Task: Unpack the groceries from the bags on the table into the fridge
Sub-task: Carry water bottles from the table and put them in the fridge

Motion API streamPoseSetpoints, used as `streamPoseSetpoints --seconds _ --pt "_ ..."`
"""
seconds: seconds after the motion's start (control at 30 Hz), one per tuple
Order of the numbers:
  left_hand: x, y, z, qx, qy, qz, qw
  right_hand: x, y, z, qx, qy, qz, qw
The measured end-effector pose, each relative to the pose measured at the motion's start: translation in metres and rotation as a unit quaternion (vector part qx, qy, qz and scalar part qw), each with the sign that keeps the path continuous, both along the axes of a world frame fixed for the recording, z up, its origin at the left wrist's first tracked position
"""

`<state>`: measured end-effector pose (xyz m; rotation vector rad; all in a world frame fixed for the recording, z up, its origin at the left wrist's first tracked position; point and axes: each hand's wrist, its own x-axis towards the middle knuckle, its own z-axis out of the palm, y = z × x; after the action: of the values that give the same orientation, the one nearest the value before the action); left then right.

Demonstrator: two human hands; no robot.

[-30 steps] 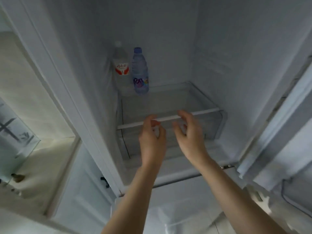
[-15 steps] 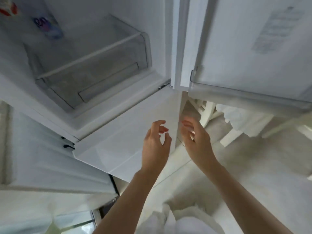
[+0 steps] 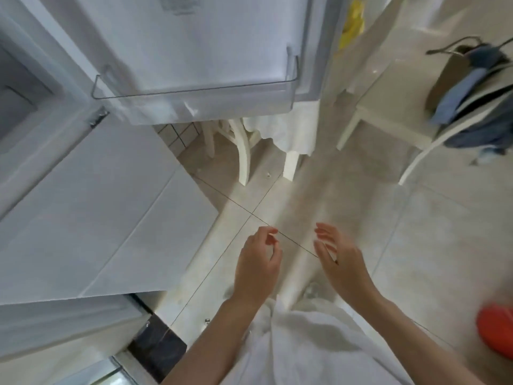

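Both hands hang in the air over the tiled floor [image 3: 416, 245], holding nothing. The left hand [image 3: 258, 265] has its fingers loosely curled, the thumb and fingertips near one another but closed on no object; the right hand [image 3: 341, 259] is held with fingers more nearly straight and slightly spread, palm turned inward toward the left hand. The two hands lie side by side with a gap between them, neither touching the other nor any surface. Both bare forearms run down toward the bottom edge of the view, on either side of a white garment [image 3: 305, 343] worn by the person. To the left stands the fridge [image 3: 83, 204], its lower front panel a broad white face. Above the hands, the open fridge door [image 3: 194, 37] shows its inner side, with a clear door shelf [image 3: 194, 101] along its lower edge; nothing can be made out inside that shelf. Behind the door, white chair legs [image 3: 244, 157] stand on the floor, with white cloth [image 3: 291, 132] hanging just beside them. At the upper right a white chair [image 3: 388, 118] carries a brown bag [image 3: 449, 76] and blue clothing [image 3: 472, 87]. A yellow object [image 3: 352, 23] shows near the top edge and a blurred red object [image 3: 497, 329] at the right edge; neither can be identified. No groceries or table can be made out.
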<state>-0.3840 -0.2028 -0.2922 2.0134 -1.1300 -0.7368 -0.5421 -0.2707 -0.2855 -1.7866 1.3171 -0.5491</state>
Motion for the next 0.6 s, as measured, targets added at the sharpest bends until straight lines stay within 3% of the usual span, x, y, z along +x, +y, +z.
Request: streamPoseSetpoints --seconds 0.27,0.6 --pt "-0.097 -0.085 -0.012 0.028 -0.028 -0.082 0.996 -0.115 -0.056 -0.016 0.025 0.041 -0.04 0.998" --pt "-0.109 -0.208 -0.015 0.043 -0.034 -0.105 0.993 -0.165 -0.183 -0.016 0.036 0.039 -0.124 0.991"
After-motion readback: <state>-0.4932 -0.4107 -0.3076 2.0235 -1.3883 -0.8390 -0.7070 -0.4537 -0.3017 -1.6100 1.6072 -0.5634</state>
